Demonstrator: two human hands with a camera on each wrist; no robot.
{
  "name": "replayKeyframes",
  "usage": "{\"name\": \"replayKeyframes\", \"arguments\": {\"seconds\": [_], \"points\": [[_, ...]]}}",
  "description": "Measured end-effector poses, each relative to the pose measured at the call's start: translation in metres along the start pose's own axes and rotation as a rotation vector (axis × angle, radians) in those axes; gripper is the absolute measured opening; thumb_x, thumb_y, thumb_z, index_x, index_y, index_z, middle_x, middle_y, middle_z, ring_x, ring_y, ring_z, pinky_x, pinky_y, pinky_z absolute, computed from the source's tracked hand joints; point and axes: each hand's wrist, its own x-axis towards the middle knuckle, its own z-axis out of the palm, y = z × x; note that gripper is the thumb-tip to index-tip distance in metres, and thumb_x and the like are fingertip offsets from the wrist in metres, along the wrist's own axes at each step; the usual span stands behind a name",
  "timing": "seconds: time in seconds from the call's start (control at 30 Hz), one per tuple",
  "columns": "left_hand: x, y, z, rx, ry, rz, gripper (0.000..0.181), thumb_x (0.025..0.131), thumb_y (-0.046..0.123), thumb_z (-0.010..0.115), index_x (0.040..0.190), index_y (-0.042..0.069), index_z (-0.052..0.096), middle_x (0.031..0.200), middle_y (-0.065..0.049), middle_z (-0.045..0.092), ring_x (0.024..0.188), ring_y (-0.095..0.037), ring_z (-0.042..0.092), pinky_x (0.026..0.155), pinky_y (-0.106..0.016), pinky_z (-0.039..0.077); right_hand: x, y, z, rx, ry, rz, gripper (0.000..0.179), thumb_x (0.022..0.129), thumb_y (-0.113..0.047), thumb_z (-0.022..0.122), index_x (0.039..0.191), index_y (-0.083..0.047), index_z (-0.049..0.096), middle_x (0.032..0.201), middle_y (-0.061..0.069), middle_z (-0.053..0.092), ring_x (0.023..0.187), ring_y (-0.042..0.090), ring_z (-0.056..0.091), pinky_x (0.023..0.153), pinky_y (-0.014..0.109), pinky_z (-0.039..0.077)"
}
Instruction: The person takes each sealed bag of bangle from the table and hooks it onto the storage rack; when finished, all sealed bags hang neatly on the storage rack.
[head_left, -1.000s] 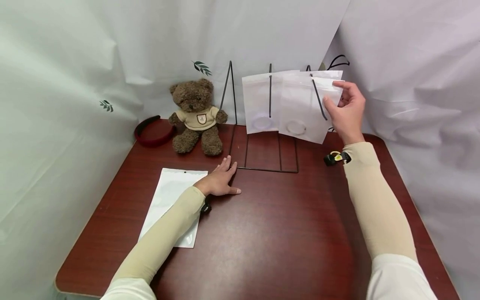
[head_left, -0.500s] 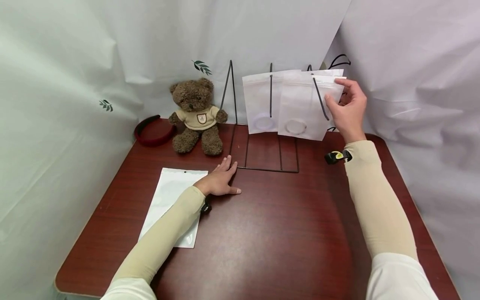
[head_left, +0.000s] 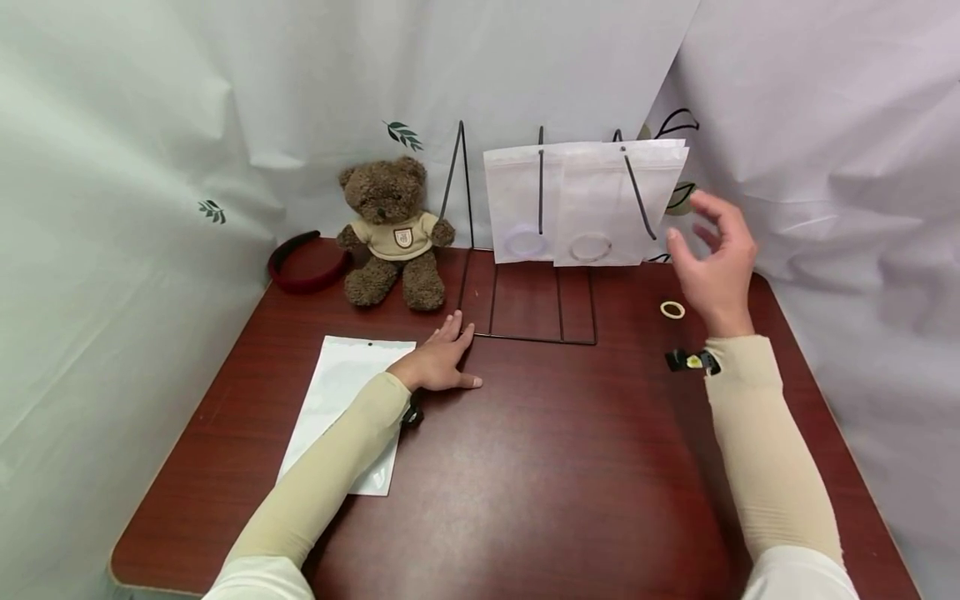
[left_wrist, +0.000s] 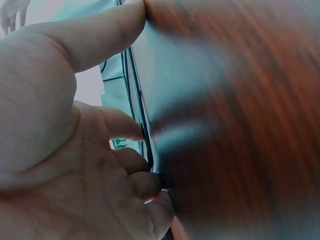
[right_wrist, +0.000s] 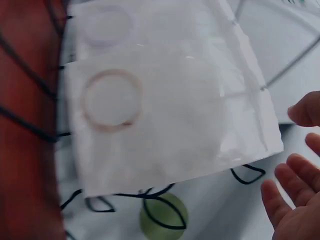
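Note:
Two white zip pouches hang side by side on a black wire display rack (head_left: 636,193). The right pouch (head_left: 600,192) overlaps the left pouch (head_left: 513,192). Ring outlines, beige in the right one and purplish in the left one, show through in the right wrist view. My right hand (head_left: 716,267) hovers just right of the right pouch, thumb and fingers apart and holding nothing. My left hand (head_left: 438,358) rests on the table, fingers spread, its fingertips at the front left corner of the rack's base.
A cream ring (head_left: 674,317) lies on the table near the right wrist. A flat white pouch (head_left: 330,392) lies partly under the left forearm. A brown teddy bear (head_left: 393,237) and a dark red headband (head_left: 307,283) are at the back left.
My right hand has let go of the right pouch's upper corner and moved right and down. That pouch now hangs straighter on its hook. The left hand has stayed put.

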Motion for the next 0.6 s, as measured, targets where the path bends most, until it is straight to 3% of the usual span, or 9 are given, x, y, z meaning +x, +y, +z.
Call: {"name": "replayKeyframes", "arguments": {"seconds": [0.13,0.2,0.33,0.43,0.6], "points": [[-0.001,0.000,-0.001,-0.007,0.000,-0.002,0.105,0.090,0.053,0.070,0.162,0.007,0.009,0.168,-0.020,-0.012,0.158,-0.032,-0.010,0.129,-0.048,0.009,-0.028,0.023,-0.003,-0.128,-0.159,-0.052,0.043,0.084,-0.011,0.077,0.126,-0.011,0.070,0.125,0.010,0.071,0.110,-0.003,0.061,0.095,0.012,0.048],[-0.001,0.000,-0.001,-0.009,0.003,0.002,0.104,0.090,0.052,0.070,0.162,0.006,0.010,0.168,-0.020,-0.012,0.158,-0.032,-0.009,0.129,-0.049,0.009,-0.042,0.033,-0.003,-0.208,-0.263,-0.055,0.044,0.086,-0.017,0.078,0.129,-0.016,0.069,0.126,0.008,0.071,0.110,-0.002,0.061,0.089,0.010,0.044],[0.000,0.000,0.000,-0.007,0.009,0.009,0.104,0.090,0.051,0.070,0.162,0.005,0.010,0.168,-0.021,-0.011,0.158,-0.033,-0.009,0.129,-0.050,0.009,-0.061,0.052,0.001,-0.328,-0.496,-0.027,0.051,0.090,-0.032,0.075,0.139,-0.023,0.061,0.136,0.005,0.066,0.125,0.016,0.060,0.097,0.029,0.046],[-0.001,0.000,-0.001,-0.006,0.008,0.005,0.104,0.090,0.052,0.070,0.162,0.006,0.010,0.168,-0.020,-0.011,0.158,-0.032,-0.009,0.129,-0.049,0.009,-0.068,0.065,0.006,-0.360,-0.679,0.000,0.061,0.092,-0.039,0.073,0.146,-0.018,0.054,0.147,0.007,0.058,0.138,0.029,0.051,0.111,0.049,0.040],[-0.001,-0.001,0.000,-0.009,0.005,0.000,0.104,0.090,0.053,0.069,0.162,0.007,0.010,0.169,-0.019,-0.012,0.158,-0.031,-0.010,0.129,-0.048,0.009,-0.073,0.083,0.015,-0.395,-0.893,0.036,0.070,0.093,-0.037,0.071,0.151,-0.007,0.045,0.155,0.014,0.047,0.146,0.034,0.041,0.118,0.054,0.032]]}}
